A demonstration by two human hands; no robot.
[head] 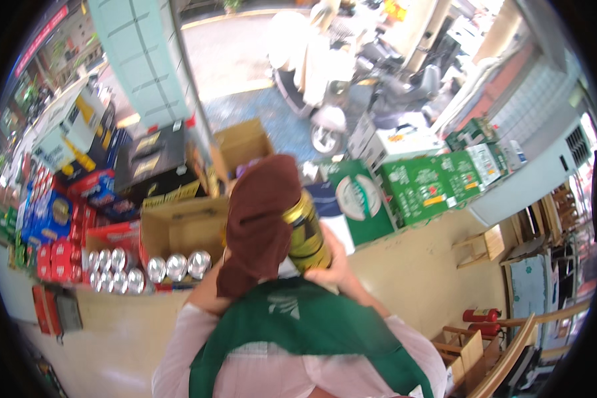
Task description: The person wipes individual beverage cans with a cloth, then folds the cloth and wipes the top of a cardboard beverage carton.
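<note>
A gold and dark beverage can [306,231] is held upright before my chest, above the green apron [303,313]. My right hand [334,258] grips its lower right side. A brown cloth [261,214] lies against the can's left side and covers my left hand; only the left forearm [204,286] shows below it, so I cannot tell how those fingers are placed. Left of the cloth is an open cardboard box [179,231], with silver-topped cans [176,267] along its near edge.
Red drink packs [62,261] and a black carton [151,159] stand at the left. Green beer cartons [418,189] line the right. A parked scooter [323,122] is beyond. Wooden stools [482,246] and fire extinguishers [480,315] stand on the floor at the right.
</note>
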